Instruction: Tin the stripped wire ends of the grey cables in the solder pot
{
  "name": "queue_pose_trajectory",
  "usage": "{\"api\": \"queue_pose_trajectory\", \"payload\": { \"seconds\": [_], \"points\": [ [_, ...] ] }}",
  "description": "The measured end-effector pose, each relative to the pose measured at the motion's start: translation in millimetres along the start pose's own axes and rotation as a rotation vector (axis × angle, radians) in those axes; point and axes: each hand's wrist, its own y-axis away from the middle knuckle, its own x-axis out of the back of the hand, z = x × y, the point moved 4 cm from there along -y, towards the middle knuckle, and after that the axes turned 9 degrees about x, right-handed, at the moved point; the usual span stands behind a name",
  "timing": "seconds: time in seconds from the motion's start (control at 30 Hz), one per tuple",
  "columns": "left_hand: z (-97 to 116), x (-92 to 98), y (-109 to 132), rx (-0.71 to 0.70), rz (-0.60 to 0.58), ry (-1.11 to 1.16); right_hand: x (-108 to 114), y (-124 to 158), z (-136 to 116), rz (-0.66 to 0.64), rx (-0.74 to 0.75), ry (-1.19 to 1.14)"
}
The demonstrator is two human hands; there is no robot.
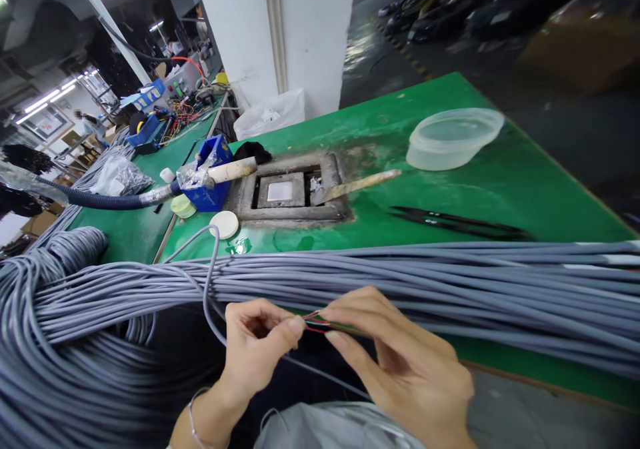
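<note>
My left hand (pixel 257 345) is closed in a pinch on the stripped end of a grey cable (pixel 209 282) that loops up and back from it. Thin red and green inner wires (pixel 320 322) stick out between my two hands. My right hand (pixel 400 362) pinches those coloured wires with thumb and forefinger. Both hands hover just in front of a thick bundle of grey cables (pixel 400 282) lying across the near edge of the green table (pixel 450 189).
A solder pot (pixel 290 192) is sunk in the table, with a scraper (pixel 355 185) resting on it and a fume hose (pixel 115 199) reaching in from the left. Black tweezers (pixel 460 222), a clear plastic tub (pixel 453 139), a blue bin (pixel 215 175) and a white lid (pixel 225 224) lie around.
</note>
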Motion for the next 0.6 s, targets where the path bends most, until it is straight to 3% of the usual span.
{"api": "queue_pose_trajectory", "payload": {
  "seconds": [0.27,0.43,0.6],
  "points": [
    [9,-5.3,9,-0.278,0.095,-0.100,-7,6,0,0.051,-0.026,0.135],
    [10,-0.3,2,-0.186,0.137,-0.040,2,3,5,0.193,-0.159,0.202],
    [11,2.1,-1,-0.167,0.137,-0.084,2,1,6,0.106,-0.122,0.200]
  ]
}}
